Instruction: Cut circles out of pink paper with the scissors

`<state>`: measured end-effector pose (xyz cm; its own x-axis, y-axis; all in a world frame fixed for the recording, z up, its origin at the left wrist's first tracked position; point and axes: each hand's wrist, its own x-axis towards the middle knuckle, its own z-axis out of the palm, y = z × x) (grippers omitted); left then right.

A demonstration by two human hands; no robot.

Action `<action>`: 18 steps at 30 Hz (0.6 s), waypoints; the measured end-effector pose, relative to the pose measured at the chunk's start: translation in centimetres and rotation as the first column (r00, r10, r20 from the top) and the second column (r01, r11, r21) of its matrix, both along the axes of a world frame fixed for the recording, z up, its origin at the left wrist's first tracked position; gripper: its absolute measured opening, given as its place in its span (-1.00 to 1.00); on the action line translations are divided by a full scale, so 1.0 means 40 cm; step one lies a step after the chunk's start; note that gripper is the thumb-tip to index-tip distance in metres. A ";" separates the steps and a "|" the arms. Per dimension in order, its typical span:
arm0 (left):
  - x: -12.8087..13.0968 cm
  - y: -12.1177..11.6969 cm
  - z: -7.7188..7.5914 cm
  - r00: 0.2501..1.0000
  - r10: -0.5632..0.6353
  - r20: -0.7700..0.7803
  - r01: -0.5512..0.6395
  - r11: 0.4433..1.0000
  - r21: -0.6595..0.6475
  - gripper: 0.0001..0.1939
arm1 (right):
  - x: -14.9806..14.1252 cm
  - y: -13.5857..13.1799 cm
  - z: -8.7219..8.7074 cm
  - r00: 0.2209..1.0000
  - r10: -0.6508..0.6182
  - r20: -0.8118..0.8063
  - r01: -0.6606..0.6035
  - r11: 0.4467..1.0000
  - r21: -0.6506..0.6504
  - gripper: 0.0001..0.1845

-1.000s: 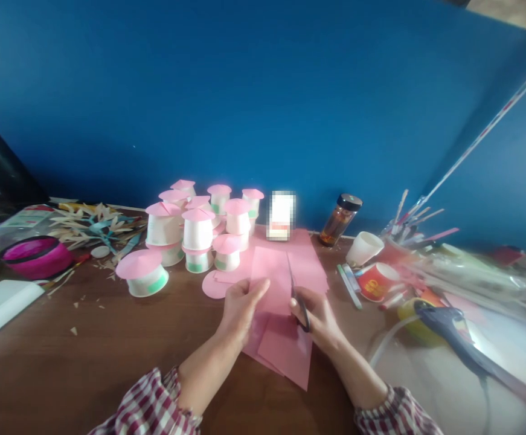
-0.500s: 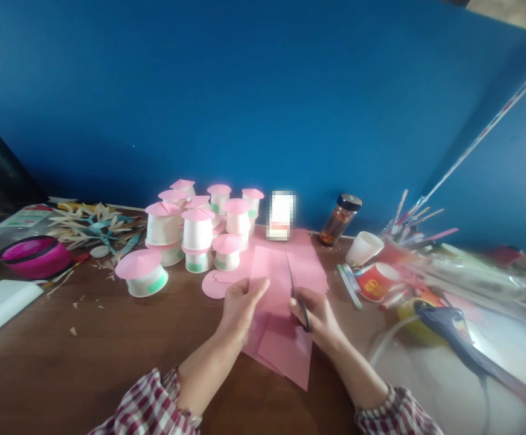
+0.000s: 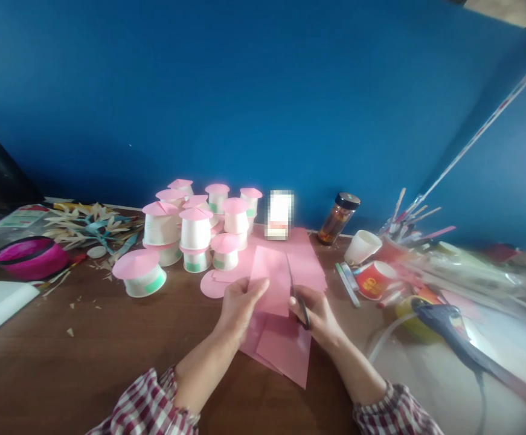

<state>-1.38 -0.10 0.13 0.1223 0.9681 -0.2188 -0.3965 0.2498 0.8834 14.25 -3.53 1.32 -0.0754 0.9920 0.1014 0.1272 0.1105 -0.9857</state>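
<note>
My left hand (image 3: 238,307) pinches a pink paper piece (image 3: 269,266) along its left side, thumb on top. In my right hand (image 3: 320,314) is a pair of dark-handled scissors (image 3: 305,313), its blades pointing away from me along the paper's right edge. Whether the blades are apart is too fine to make out. Beneath both hands lie more pink sheets (image 3: 285,347), overlapping on the brown table (image 3: 154,344). To the left stand several white paper cups (image 3: 195,232) with pink cone tops, some stacked; a low one (image 3: 141,281) sits nearest.
On the right are a white cup (image 3: 363,246), a red cup (image 3: 375,279), a jar (image 3: 339,219) and a glue gun (image 3: 453,326) with its cord. At left lie curled paper strips (image 3: 90,226), a magenta bowl (image 3: 31,258) and a white box (image 3: 2,308).
The view has shifted very slightly, so things at the left sit a little further left. Both hands keep their hold on the paper and scissors, with hardly any movement.
</note>
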 end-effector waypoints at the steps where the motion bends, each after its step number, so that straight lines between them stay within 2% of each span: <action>1: 0.000 0.001 -0.001 1.000 0.001 -0.002 -0.001 1.000 0.000 -0.65 | 0.001 0.001 0.000 1.000 -0.001 0.000 0.001 1.000 0.000 -0.61; 11: 0.003 0.004 -0.007 0.999 0.007 0.035 -0.007 1.000 -0.002 -0.66 | 0.008 0.001 -0.012 1.000 0.005 -0.001 -0.005 1.000 -0.016 -0.60; 18: 0.003 0.003 -0.003 0.999 0.022 0.024 -0.021 1.000 -0.009 -0.67 | 0.004 -0.001 -0.006 1.000 -0.015 -0.010 0.015 1.000 -0.017 -0.59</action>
<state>-1.27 0.03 0.02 0.1067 0.9687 -0.2243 -0.4231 0.2484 0.8714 14.42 -3.57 1.09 -0.0598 0.9945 0.0858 0.1183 0.0924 -0.9887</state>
